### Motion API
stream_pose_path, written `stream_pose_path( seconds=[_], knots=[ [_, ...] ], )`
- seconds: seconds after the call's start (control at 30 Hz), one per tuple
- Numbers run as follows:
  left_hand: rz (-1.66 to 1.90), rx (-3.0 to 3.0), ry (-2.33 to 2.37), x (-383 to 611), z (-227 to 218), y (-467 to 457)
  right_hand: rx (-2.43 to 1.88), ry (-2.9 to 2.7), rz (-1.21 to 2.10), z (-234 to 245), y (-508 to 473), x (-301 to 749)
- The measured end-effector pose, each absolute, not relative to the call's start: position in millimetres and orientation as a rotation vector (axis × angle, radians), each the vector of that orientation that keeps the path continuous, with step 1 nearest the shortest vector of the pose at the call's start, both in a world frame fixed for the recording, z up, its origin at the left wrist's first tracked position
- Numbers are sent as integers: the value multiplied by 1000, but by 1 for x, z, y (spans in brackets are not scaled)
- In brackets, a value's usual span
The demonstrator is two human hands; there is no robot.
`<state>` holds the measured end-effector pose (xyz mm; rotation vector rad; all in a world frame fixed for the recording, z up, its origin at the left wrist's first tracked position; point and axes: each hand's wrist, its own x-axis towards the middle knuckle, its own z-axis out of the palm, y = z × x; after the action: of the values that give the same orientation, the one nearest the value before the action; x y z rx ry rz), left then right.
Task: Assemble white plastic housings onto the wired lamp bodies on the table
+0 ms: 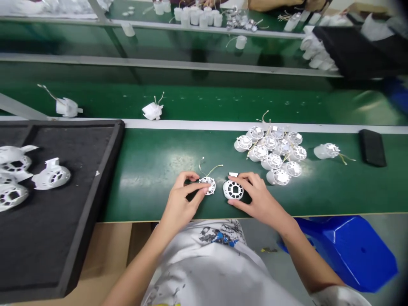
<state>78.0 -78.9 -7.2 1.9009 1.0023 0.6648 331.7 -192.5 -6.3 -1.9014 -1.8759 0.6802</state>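
In the head view, the left hand (188, 193) pinched one round, spoked white plastic piece (209, 187) trailing thin wires (214, 168). Just right of it, the right hand (256, 195) held one smooth, rounded shell (233, 190) between thumb and fingers, its dark slots ringing a square opening. Beyond that hand, about eleven cylinders (272, 161) clustered on the glossy green worktop (153, 170).
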Motion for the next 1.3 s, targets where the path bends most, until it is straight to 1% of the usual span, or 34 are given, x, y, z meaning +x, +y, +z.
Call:
stream_pose_path(
  seconds=[0.13,0.3,0.4,0.5,0.7,0.97,1.1,1.3],
  knots=[
    [701,1972,918,77,-13,-75,-1939,-1866,666,1,-187,328],
    [684,1912,912,80,-13,-72,-1949,-1773,753,10,-179,327],
    [689,1895,926,81,-13,-68,-1885,-1621,783,18,-173,324],
    [667,2027,875,77,-15,-65,-1754,-1541,751,22,-164,312],
    [452,2293,885,71,-27,-67,-1534,-1753,760,8,-141,280],
    [447,2340,908,72,-31,-70,-1620,-1854,744,4,-138,278],
    [459,2374,880,73,-32,-71,-1693,-2026,698,10,-133,282],
    [438,2362,898,76,-31,-71,-1598,-2101,876,16,-125,289]
  ],
)
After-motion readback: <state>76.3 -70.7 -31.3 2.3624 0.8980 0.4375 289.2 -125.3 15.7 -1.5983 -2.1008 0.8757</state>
